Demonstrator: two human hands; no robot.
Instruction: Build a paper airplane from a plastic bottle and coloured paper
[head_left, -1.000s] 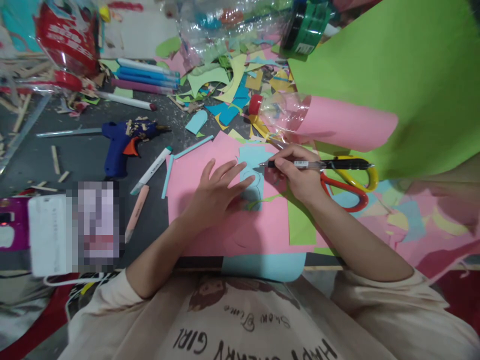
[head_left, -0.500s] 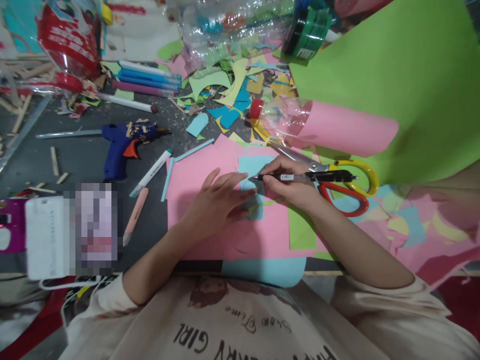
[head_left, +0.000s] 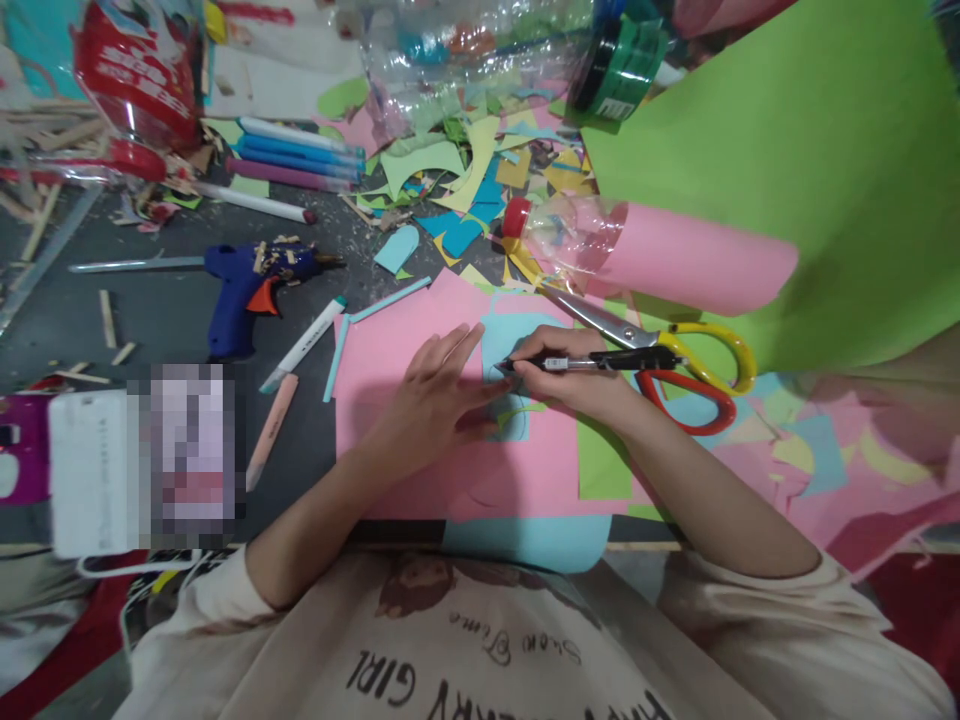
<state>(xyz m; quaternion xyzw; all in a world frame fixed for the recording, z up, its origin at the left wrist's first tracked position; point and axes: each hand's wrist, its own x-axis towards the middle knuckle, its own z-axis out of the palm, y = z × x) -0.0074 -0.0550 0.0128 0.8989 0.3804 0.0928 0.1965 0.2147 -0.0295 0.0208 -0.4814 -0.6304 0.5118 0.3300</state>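
Right hand: the right hand [head_left: 574, 385] grips a black pen [head_left: 592, 361], its tip set on a small blue paper piece [head_left: 510, 340]
Left hand: the left hand [head_left: 435, 395] lies flat with loose, spread fingers, holding nothing and pressing the blue piece from its left side
Paper: the blue piece rests on a pink sheet [head_left: 397, 350] at the near middle of the table [head_left: 150, 310]
Scissors: yellow-and-red scissors [head_left: 675, 365] lie just right of the pen hand
Left side: a blue glue gun [head_left: 247, 285] and a white marker [head_left: 304, 343] lie left of the pink sheet
Far side: a clear bottle [head_left: 570, 235] holding rolled pink paper lies beyond the hands, amid paper scraps
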